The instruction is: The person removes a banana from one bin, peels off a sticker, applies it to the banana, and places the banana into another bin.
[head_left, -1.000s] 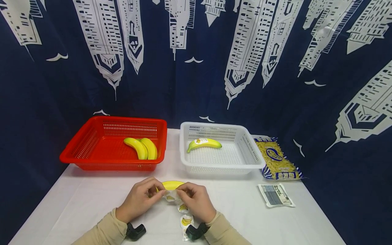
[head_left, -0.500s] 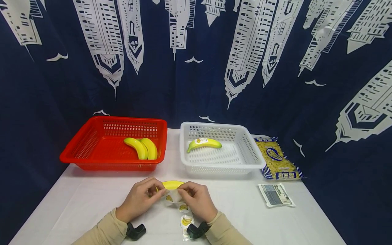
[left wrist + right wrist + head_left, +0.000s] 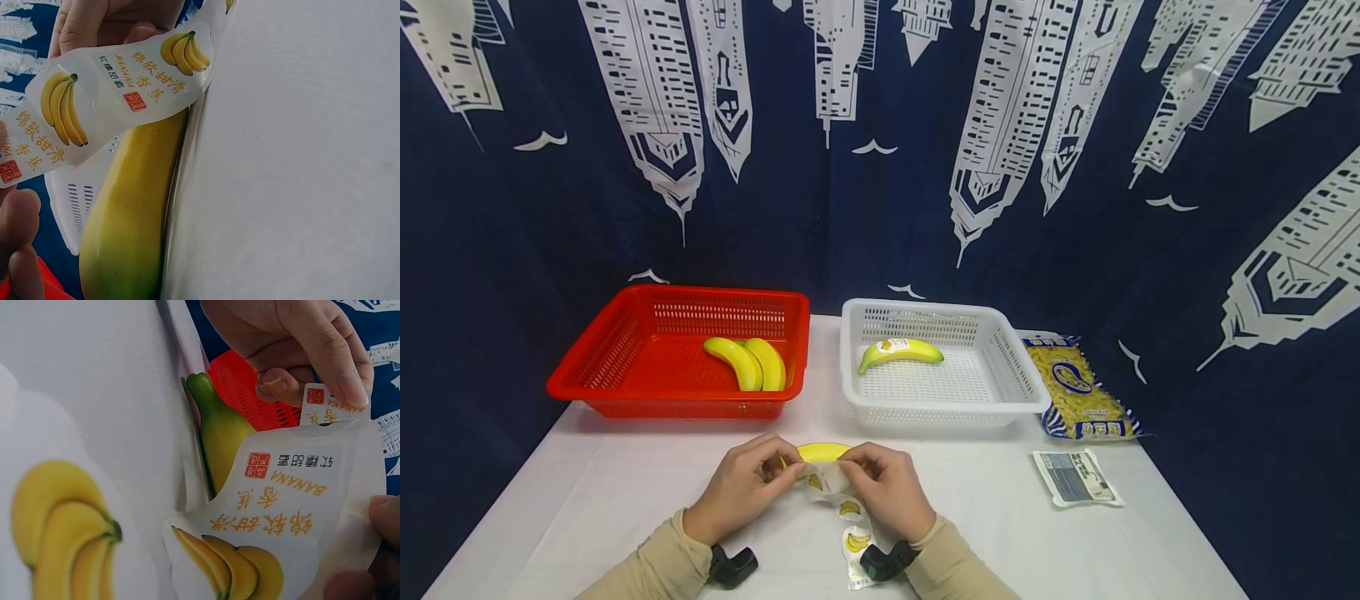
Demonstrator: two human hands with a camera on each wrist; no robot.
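Note:
Both hands hold a strip of banana stickers (image 3: 857,543) with pictures and printing on white backing, low over the table. My left hand (image 3: 747,483) pinches one end between thumb and fingers; in the right wrist view a small label (image 3: 331,406) shows at those fingertips. My right hand (image 3: 887,493) pinches the strip farther along, and the rest trails down beside the right wrist onto the tablecloth. Just behind the strip lies a yellow banana (image 3: 822,452) with greenish ends, partly covered by the hands and strip; the left wrist view shows its side (image 3: 134,212) below the stickers.
A red basket (image 3: 677,408) with two bananas (image 3: 765,364) stands back left. Beside it, a white basket (image 3: 940,410) holds one stickered banana (image 3: 904,352). At right lie a pasta bag (image 3: 1078,387) and a small white packet (image 3: 1077,478). A dark printed curtain (image 3: 880,225) hangs behind.
My right hand has shifted slightly to the right, and the strip between the hands has bent and turned. My left hand, the banana and the baskets have stayed in place.

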